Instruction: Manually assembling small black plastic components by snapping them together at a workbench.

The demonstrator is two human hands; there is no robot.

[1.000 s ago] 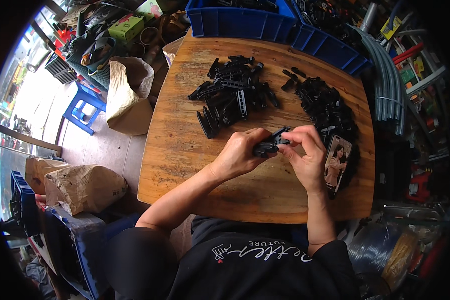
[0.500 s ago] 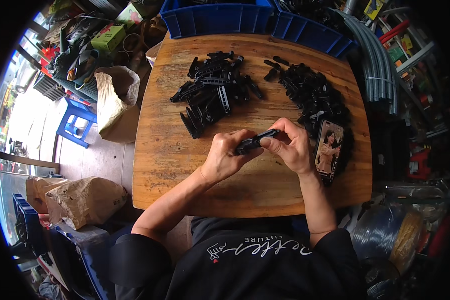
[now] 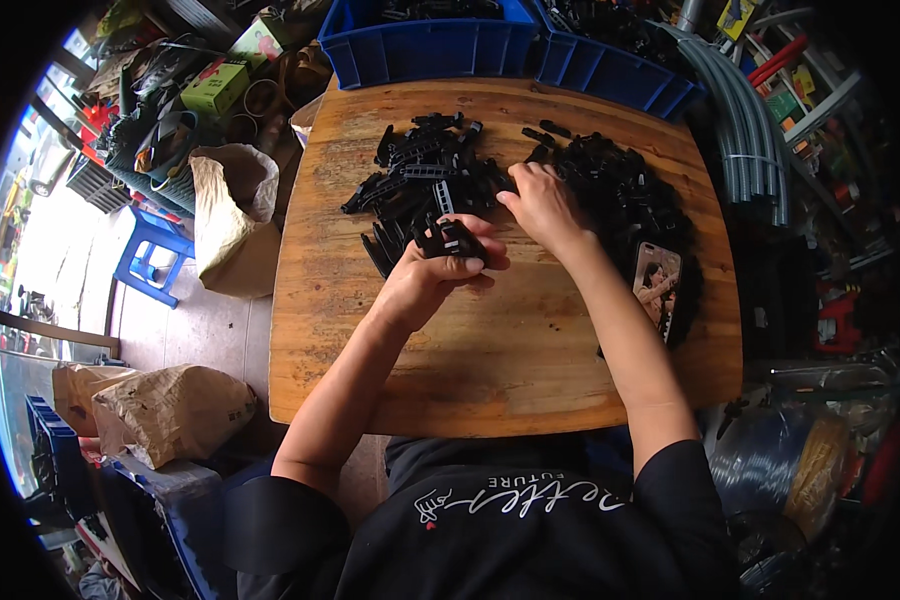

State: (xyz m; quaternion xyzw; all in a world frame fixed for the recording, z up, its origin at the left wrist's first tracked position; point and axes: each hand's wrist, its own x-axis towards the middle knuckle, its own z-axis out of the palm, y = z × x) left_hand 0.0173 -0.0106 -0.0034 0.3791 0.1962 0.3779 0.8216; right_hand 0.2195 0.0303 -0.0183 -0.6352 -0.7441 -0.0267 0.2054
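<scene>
My left hand [image 3: 422, 277] is closed on several small black plastic parts [image 3: 448, 238], which stick up between thumb and fingers above the table. My right hand [image 3: 547, 205] reaches over the middle of the table, thumb and fingers apart and pointing left. Its fingertips are at the right edge of a loose pile of long black plastic pieces [image 3: 410, 180], some with slotted, ladder-like sides. To the right of that hand lies a denser heap of smaller black parts [image 3: 630, 185].
A phone [image 3: 657, 285] playing a video leans by the right heap on the wooden table [image 3: 510, 370]. Blue bins [image 3: 430, 55] with black parts stand along the far edge. Paper sacks [image 3: 235, 220] and a blue stool [image 3: 155, 255] are to the left, grey tubing [image 3: 745, 130] to the right.
My hands, together on a black part earlier, have separated. The left keeps hold of black parts and has turned to face up; the right has moved forward and left to the pile.
</scene>
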